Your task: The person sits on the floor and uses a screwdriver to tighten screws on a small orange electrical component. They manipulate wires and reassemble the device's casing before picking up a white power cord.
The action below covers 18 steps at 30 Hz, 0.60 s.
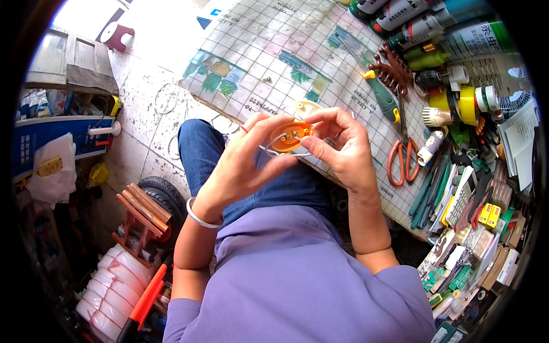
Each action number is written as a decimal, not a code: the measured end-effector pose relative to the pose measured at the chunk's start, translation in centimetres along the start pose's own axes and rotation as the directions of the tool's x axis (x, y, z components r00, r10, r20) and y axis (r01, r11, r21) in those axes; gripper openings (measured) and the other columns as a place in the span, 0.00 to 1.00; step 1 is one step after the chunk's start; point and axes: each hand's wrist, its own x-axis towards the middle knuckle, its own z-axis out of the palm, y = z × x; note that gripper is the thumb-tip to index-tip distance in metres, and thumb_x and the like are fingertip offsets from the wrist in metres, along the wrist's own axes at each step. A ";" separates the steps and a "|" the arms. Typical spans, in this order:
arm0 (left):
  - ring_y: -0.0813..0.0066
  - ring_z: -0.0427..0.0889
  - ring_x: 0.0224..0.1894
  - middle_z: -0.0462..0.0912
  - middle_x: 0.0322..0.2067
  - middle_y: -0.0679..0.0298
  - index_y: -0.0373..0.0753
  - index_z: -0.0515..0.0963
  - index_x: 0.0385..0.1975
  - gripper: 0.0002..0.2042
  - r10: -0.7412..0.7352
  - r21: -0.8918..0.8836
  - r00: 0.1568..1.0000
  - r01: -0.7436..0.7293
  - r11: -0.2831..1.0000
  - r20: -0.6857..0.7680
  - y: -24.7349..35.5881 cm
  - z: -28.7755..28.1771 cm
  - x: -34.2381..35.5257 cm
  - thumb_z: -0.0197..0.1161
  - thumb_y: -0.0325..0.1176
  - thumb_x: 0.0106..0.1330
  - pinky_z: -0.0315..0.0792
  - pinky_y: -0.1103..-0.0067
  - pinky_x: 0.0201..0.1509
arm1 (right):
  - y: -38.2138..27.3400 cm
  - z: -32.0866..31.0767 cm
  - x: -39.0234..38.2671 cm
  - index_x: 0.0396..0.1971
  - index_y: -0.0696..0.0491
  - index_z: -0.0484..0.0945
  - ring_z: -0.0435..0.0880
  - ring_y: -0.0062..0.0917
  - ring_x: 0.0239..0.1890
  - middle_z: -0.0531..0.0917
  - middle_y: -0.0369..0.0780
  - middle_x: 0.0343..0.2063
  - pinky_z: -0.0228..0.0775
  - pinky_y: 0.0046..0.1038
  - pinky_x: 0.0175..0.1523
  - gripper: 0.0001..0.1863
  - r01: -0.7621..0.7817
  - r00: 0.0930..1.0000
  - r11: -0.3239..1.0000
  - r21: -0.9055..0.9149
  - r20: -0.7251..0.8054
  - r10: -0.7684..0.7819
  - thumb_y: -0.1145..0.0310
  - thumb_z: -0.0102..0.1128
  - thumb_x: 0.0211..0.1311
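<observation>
Working beside the gridded tabletop [269,34]

Your left hand [243,154] spreads thumb from forefinger; your right hand [346,151] bends thumb and forefinger close together. What either pinches, I can't tell. Between them sits the orange oval shell [290,138], long axis left to right, its right end slightly higher in view, your right thumb tip nearest that end. Inside lies a pale wire [278,138].

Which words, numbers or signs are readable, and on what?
Wording not copied, only located:
White gridded table cover: inverted lettering, partly readable.
Dark cylindrical cans: white lettering, partly readable.
Pale cylinder with green end: large characters.
Small yellow boxes: too small to read.
Orange oval plastic shell: none visible.
</observation>
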 end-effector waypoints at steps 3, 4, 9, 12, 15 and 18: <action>0.63 0.78 0.44 0.76 0.39 0.56 0.34 0.76 0.48 0.19 -0.028 -0.054 0.998 0.025 0.998 -0.053 -0.9 1.0 -0.4 0.70 0.28 0.56 0.72 0.74 0.48 | 0.0 0.2 -0.3 0.42 0.54 0.77 0.76 0.11 0.32 0.80 0.31 0.27 0.68 0.17 0.42 0.14 -0.041 0.998 0.995 0.087 0.052 0.037 0.75 0.69 0.56; 0.64 0.78 0.44 0.76 0.39 0.57 0.34 0.76 0.47 0.19 -0.050 -0.088 0.997 0.045 0.995 -0.057 -1.1 1.0 -0.4 0.70 0.27 0.56 0.72 0.75 0.48 | 0.0 0.3 -0.4 0.42 0.54 0.77 0.76 0.12 0.31 0.80 0.32 0.27 0.68 0.17 0.42 0.15 -0.061 0.996 0.991 0.122 0.069 0.052 0.75 0.69 0.56; 0.69 0.79 0.44 0.77 0.39 0.59 0.33 0.76 0.46 0.16 -0.169 -0.262 0.977 0.131 0.956 -0.131 -1.4 1.9 -0.8 0.66 0.26 0.58 0.71 0.78 0.50 | 0.0 1.2 -0.8 0.44 0.54 0.75 0.78 0.14 0.35 0.80 0.33 0.29 0.70 0.19 0.45 0.16 -0.058 0.998 0.991 0.119 0.032 0.055 0.76 0.68 0.56; 0.72 0.81 0.45 0.78 0.40 0.60 0.33 0.75 0.47 0.15 -0.264 -0.352 0.953 0.198 0.915 -0.148 -1.3 2.2 -0.9 0.64 0.25 0.60 0.73 0.79 0.50 | -0.1 1.6 -1.0 0.46 0.54 0.75 0.80 0.16 0.37 0.81 0.35 0.32 0.72 0.21 0.47 0.17 0.028 0.999 0.997 0.073 0.035 -0.030 0.77 0.67 0.56; 0.74 0.83 0.46 0.78 0.41 0.60 0.31 0.74 0.48 0.14 -0.328 -0.473 0.931 0.219 0.853 -0.159 -1.3 2.4 -1.1 0.61 0.22 0.62 0.77 0.81 0.49 | -0.4 1.5 -1.1 0.48 0.56 0.75 0.79 0.17 0.38 0.79 0.36 0.36 0.73 0.21 0.48 0.18 0.104 0.995 0.991 -0.089 0.003 -0.105 0.80 0.65 0.56; 0.73 0.82 0.46 0.77 0.41 0.60 0.30 0.74 0.47 0.13 -0.385 -0.463 0.920 0.313 0.829 -0.067 -0.7 2.0 -1.0 0.61 0.22 0.63 0.78 0.80 0.48 | -0.4 0.9 -0.6 0.47 0.58 0.77 0.80 0.17 0.39 0.79 0.36 0.38 0.73 0.21 0.48 0.17 0.197 0.979 0.948 -0.248 0.001 -0.203 0.82 0.63 0.56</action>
